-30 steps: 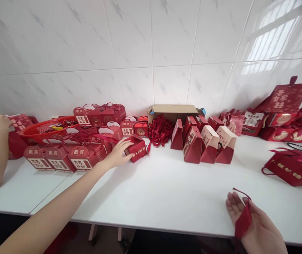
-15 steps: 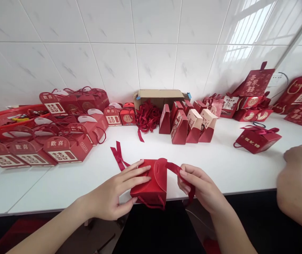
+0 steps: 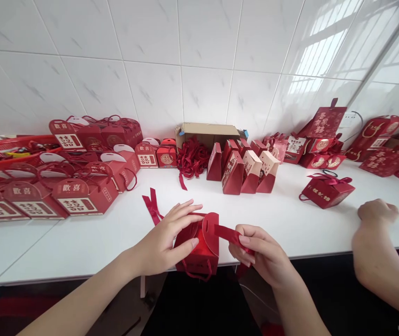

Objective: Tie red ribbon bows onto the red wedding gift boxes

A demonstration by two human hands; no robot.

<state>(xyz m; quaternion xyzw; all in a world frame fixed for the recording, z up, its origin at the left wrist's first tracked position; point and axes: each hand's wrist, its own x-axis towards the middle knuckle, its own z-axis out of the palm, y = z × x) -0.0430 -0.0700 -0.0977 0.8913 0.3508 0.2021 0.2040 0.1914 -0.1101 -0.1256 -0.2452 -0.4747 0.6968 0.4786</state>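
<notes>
A small red gift box [image 3: 201, 259] sits at the table's front edge, its top flaps partly raised and a brighter red inside showing between them. A twisted red cord handle hangs on its near side. My left hand [image 3: 169, 240] lies over the box's left part, fingers spread, thumb reaching across the opening. To the right, my right hand [image 3: 260, 252] pinches a dark red ribbon [image 3: 227, 234] between thumb and fingers and holds it out from the right flap. Another ribbon end [image 3: 152, 207] lies on the table left of the box.
Red boxes with cord handles [image 3: 80, 198] crowd the left, near a red basket [image 3: 17, 144]. A cardboard box [image 3: 211, 128] with ribbons [image 3: 192, 158] and several wedge-shaped boxes [image 3: 233, 175] stand behind. At right are a bow-tied box [image 3: 328, 192] and another person's arm [image 3: 374, 242].
The box's top flaps have come up and parted. My left thumb has moved from the near side to over the opening. My right hand still holds the ribbon, slightly lower.
</notes>
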